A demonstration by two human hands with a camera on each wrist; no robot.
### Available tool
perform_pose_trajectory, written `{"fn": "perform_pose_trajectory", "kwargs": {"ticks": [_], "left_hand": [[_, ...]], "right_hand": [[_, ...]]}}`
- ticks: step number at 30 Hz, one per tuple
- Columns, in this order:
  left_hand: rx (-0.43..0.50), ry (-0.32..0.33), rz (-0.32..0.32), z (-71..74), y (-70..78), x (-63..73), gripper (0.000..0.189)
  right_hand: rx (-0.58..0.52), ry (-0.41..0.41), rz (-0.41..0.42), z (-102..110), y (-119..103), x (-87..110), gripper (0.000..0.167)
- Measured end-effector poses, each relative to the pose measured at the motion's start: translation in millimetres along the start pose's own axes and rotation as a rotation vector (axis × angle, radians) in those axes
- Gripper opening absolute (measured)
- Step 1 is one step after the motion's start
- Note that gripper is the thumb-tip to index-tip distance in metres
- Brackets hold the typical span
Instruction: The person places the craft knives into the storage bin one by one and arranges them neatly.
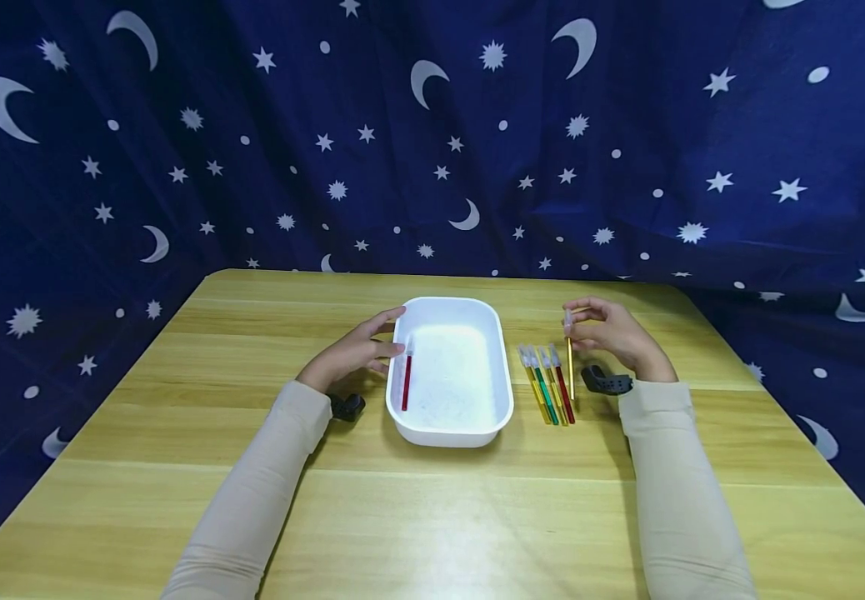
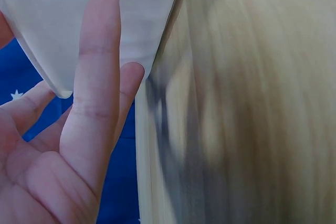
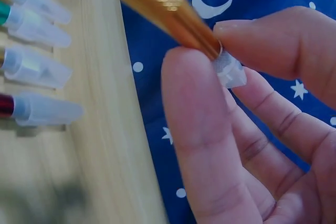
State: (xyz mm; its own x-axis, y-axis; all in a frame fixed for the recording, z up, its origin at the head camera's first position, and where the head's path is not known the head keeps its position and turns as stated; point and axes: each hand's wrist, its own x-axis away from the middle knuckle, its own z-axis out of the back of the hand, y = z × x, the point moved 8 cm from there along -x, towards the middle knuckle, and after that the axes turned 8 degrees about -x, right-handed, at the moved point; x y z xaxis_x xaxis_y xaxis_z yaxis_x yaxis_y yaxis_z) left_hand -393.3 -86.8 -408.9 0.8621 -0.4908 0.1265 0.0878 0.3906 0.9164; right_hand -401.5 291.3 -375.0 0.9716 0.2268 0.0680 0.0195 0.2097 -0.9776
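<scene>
My right hand (image 1: 611,335) pinches a gold craft knife (image 3: 178,17) by its translucent cap end, between thumb and finger. Its handle hangs downward beside several capped craft knives (image 1: 541,387) lying side by side on the table, with gold, green and red handles. On the left, my left hand (image 1: 361,348) rests at the side of the white tray (image 1: 449,437), one fingertip over the rim; the left wrist view shows straight, loose fingers along its outer wall. Inside the tray, near the left wall, lies a red craft knife (image 1: 407,382).
The wooden table (image 1: 432,517) extends in front of the tray and out to both sides. A dark blue curtain (image 1: 372,217) with moons and stars hangs behind the table and at its sides. Black wrist cameras (image 1: 605,381) sit under both wrists.
</scene>
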Motion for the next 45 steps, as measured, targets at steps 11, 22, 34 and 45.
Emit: {"fn": "perform_pose_trajectory", "kwargs": {"ticks": [11,22,34,45], "left_hand": [[-0.002,0.009,0.01,0.4,-0.9,0.3,0.079],[-0.012,0.009,0.012,0.7,-1.9,-1.8,0.078],[0.008,0.004,0.012,0.7,-3.6,-2.8,0.08],[0.004,0.002,0.01,0.3,-1.0,-2.3,0.078]], "right_hand": [[-0.003,-0.003,0.071,-13,-21,0.6,0.047],[0.007,-0.024,0.151,-29,-42,3.1,0.049],[0.03,-0.057,0.178,-52,-57,1.0,0.046],[0.056,-0.079,0.16,-79,-67,-1.8,0.05]]}}
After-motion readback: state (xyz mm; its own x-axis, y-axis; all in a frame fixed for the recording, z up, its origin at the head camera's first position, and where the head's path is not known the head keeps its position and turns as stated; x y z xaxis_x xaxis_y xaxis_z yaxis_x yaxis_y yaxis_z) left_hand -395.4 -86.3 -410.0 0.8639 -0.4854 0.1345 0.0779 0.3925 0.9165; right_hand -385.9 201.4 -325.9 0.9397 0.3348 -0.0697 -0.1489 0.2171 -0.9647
